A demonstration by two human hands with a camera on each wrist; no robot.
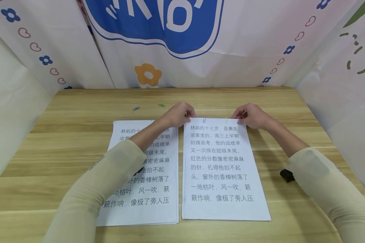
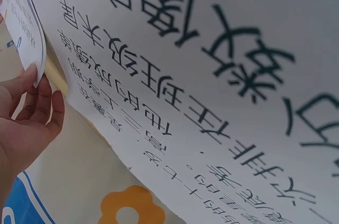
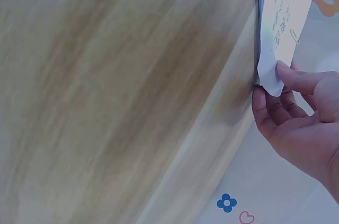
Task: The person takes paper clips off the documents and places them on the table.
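Note:
A stack of printed sheets [image 1: 222,168] lies on the right, with a blue paper clip [image 1: 204,119] and a yellow paper clip [image 1: 226,120] on its top edge. My left hand [image 1: 180,114] pinches the stack's top left corner between thumb and fingers. At the top right corner my right hand [image 1: 250,115] grips the sheets, thumb on top, as the right wrist view also shows. A second stack of printed sheets [image 1: 149,209] lies to the left, partly hidden under my left forearm.
Beyond the left stack, a blue paper clip [image 1: 136,108] and a green paper clip [image 1: 161,105] lie on the wooden table [image 1: 88,101]. A black object [image 1: 287,175] sits by my right sleeve. A printed curtain [image 1: 243,60] rises behind the table.

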